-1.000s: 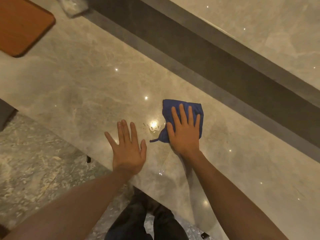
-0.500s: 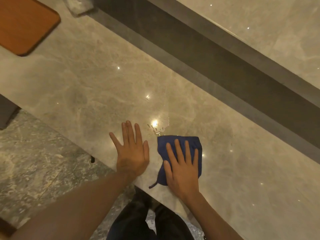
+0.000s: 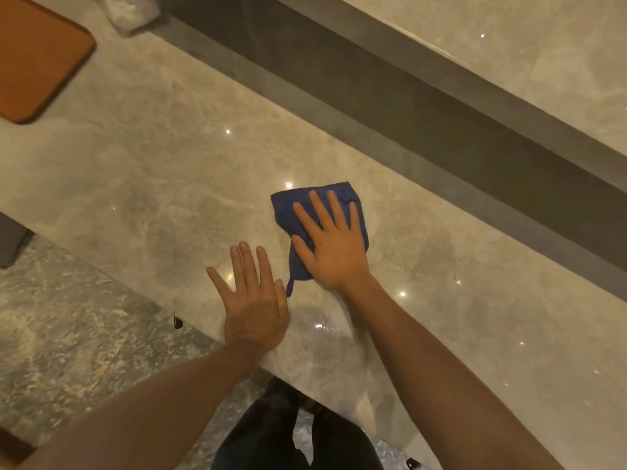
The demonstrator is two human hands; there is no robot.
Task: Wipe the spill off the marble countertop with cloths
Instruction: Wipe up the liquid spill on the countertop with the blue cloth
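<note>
Across the frame ran the marble counter (image 3: 142, 184), pale and glossy, dotted with light glints. Beyond its far edge, a dark band (image 3: 390, 93), then another pale slab (image 3: 509, 45). Below the near edge, mottled stone floor (image 3: 68, 334). Up in the far left corner sat a wooden board (image 3: 34, 52), flat on the counter, well apart from the action. Beside it, something pale and crumpled (image 3: 132, 11), too blurred to name. Centre stage: right hand (image 3: 330, 247) pressed flat on the blue cloth (image 3: 288, 215), fingers spread, palm down, not clenched. Cloth lay bunched on the counter, a small tail (image 3: 289, 288) poking out toward the near edge. Left hand (image 3: 254, 307) planted bare near the counter's edge, open, fingers apart, holding nothing. Just beside it, a faint wet sheen (image 3: 322, 325).
</note>
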